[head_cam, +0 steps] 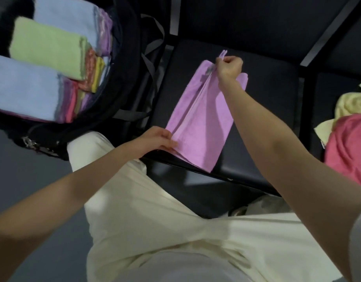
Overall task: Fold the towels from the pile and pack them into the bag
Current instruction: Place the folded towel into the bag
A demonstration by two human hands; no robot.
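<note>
Left hand (162,139) pinches near edge of purple towel (200,119) on the dark counter (267,94); right hand (229,66) pinches far corners. Soft, light, floppy: keep your grip at the layered edges.

The purple towel (200,119) is soft matt cloth with a fine nap, thin at its folded edges. The black seat (263,102) beneath it looks like smooth leatherette with a faint sheen. Left of the seat, the black bag (122,82) is matt woven fabric with grey webbing straps (153,47); its folded towels (47,49) look fluffy. The cream trousers (165,220) are smooth, matt cloth.
</note>
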